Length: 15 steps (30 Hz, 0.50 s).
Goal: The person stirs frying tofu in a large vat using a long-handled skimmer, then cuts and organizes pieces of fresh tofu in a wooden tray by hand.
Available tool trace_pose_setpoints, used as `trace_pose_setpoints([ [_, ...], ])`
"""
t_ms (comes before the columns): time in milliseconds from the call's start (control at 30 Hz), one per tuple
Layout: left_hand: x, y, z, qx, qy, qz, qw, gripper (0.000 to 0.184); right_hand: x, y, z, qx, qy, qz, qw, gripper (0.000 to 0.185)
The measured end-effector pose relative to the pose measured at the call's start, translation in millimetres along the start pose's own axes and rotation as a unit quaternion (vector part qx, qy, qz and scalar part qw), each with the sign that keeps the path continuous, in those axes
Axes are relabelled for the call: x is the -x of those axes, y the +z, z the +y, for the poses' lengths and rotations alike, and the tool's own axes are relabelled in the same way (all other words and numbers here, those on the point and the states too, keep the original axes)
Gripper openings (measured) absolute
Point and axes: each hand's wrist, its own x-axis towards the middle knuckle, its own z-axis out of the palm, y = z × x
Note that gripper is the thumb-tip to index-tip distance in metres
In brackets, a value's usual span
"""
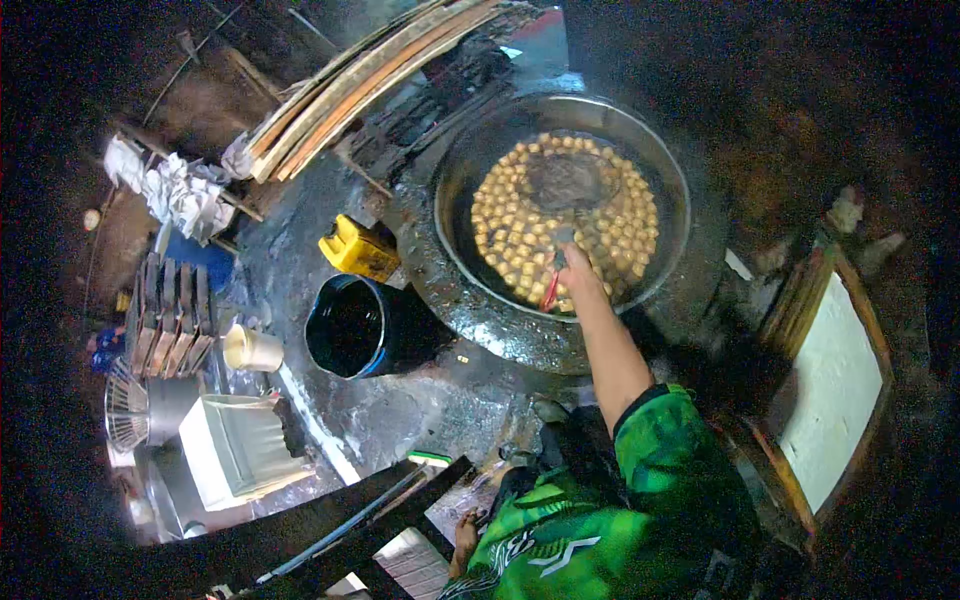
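Note:
A large round pan holds dark liquid with many small golden-brown pieces floating in it. Over the near part of the pan, my right hand is wrapped round the handle of a strainer, whose dark round head lies among the pieces at the pan's middle. Red shows on the handle beside the fingers. Down at my side, my left hand hangs low near the dark beams, its fingers curled and too small to make out clearly.
Left of the pan stand a yellow jerrycan and a dark barrel. Long wooden strips lie beyond. A white bucket and white box are farther left; a white framed panel is at right.

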Motion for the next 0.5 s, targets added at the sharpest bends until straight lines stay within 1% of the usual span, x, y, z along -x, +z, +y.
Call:
trace_pose_setpoints([
  [33, -11, -4, -20, -0.004, -0.002, -0.008, 1.000, 0.035, 53, 20, 9, 0.037, -0.041, -0.016, 0.998, 0.015],
  [67, -32, -13, -53, 0.079, -0.025, -0.019, 0.996, 0.034, 117, 39, 30, 0.074, -0.082, -0.032, 0.993, 0.018],
  [100, -46, -16, -68, 0.162, -0.049, -0.028, 0.985, 0.034, 139, 16, 40, 0.013, -0.017, -0.026, 0.999, 0.021],
  [133, -54, -16, -69, 0.158, -0.050, -0.031, 0.986, 0.034, 172, 9, 51, -0.051, 0.047, -0.011, 0.998, 0.026],
  [167, -61, -18, -69, 0.073, -0.003, -0.045, 0.996, 0.034, 214, 0, 66, -0.032, 0.026, 0.067, 0.997, 0.026],
  [200, -64, -19, -67, -0.014, 0.045, -0.059, 0.997, 0.034, 247, -15, 83, -0.039, 0.030, 0.054, 0.997, 0.028],
  [233, -66, -19, -61, -0.021, 0.044, -0.066, 0.997, 0.034, 273, -32, 97, -0.047, 0.033, 0.041, 0.997, 0.030],
  [267, -69, -19, -54, -0.132, 0.021, -0.053, 0.990, 0.035, 292, -43, 108, -0.025, 0.031, 0.064, 0.997, 0.031],
  [300, -68, -15, -40, -0.242, -0.001, -0.040, 0.969, 0.036, 304, -51, 114, -0.004, 0.028, 0.088, 0.996, 0.033],
  [333, -59, -7, -18, -0.254, -0.001, -0.050, 0.966, 0.036, 300, -64, 115, 0.021, 0.021, 0.138, 0.990, 0.031],
  [367, -45, 5, 11, -0.145, 0.031, -0.080, 0.986, 0.037, 291, -78, 111, 0.010, 0.010, 0.145, 0.989, 0.031],
  [400, -30, 15, 36, -0.036, 0.059, -0.108, 0.992, 0.037, 277, -88, 100, -0.019, 0.048, 0.126, 0.991, 0.028],
  [433, -82, -5, -19, -0.010, -0.022, -0.120, 0.992, 0.033, 267, -94, 88, -0.048, 0.086, 0.104, 0.990, 0.026],
  [500, -68, 5, 20, -0.012, -0.103, -0.115, 0.988, 0.030, 247, -91, 72, 0.012, 0.028, 0.114, 0.993, 0.025],
])
